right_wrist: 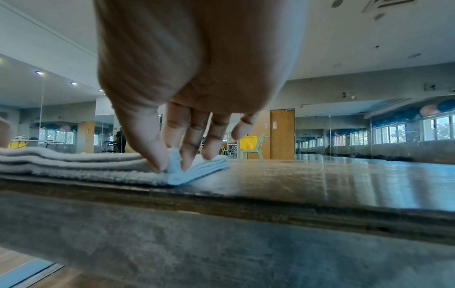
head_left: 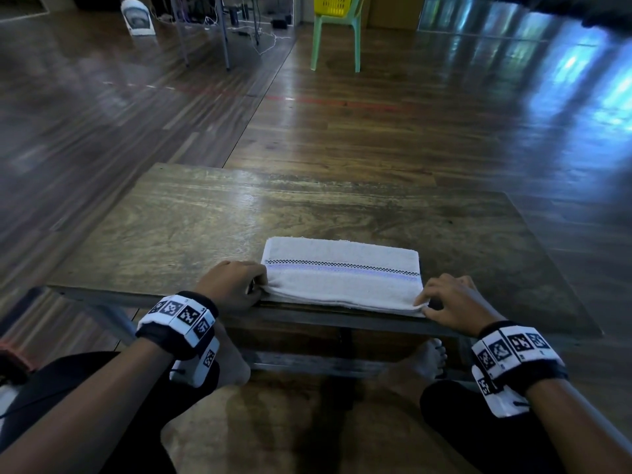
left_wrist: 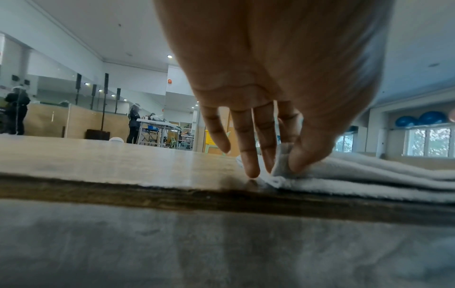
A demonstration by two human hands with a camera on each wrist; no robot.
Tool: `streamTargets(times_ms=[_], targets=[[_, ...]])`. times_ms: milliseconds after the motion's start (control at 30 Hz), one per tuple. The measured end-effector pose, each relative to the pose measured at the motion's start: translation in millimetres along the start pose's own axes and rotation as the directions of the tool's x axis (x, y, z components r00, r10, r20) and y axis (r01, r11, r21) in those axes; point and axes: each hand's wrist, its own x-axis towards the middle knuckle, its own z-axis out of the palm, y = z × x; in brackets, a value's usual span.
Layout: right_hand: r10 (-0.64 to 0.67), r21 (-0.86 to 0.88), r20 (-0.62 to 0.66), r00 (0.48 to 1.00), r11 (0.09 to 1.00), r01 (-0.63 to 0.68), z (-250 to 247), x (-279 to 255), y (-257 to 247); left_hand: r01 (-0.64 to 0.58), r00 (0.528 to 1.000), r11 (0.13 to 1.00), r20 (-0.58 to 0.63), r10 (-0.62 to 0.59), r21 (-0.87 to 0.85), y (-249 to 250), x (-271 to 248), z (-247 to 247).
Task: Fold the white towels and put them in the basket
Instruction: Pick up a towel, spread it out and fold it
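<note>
White towel (head_left: 342, 275) — folded in layers, flat at the table's (head_left: 191, 213) near edge. Pinched at both near corners by left hand (head_left: 236, 285) and right hand (head_left: 451, 299). Risk if lifted unevenly — layers slipping apart, fold undone.

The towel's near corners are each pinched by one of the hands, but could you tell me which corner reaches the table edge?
The right hand's corner of the towel.

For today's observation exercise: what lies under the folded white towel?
The towel lies on the wooden table, near its front edge. Its own stacked layers show at the side; anything between them is hidden.
</note>
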Motion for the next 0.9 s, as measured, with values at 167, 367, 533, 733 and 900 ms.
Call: streamTargets(times_ms=[167,367,533,733,900], targets=[[-0.017,-0.037,-0.562,0.827,0.999,-0.004,-7,6,4,-0.001,0.891,0.999,-0.454,-0.014,-0.035,-3,9,-6],[-0.064,-0.139,-0.425,0.903,0.990,0.005,6,2,3,-0.087,0.878,0.988,-0.459,0.137,0.127,-8,-1,5],[-0.011,-0.147,-0.209,0.978,0.989,-0.021,14,0,0,-0.060,0.964,0.990,-0.251,0.091,0.128,-13,-3,29],[0.024,-0.096,-0.195,0.981,0.994,-0.043,14,-3,0,-0.042,0.967,0.994,-0.245,0.066,0.101,-14,-6,28],[0.029,-0.088,-0.265,0.964,0.995,-0.054,15,-5,4,-0.100,0.923,0.991,-0.363,0.124,0.086,-17,-9,25]])
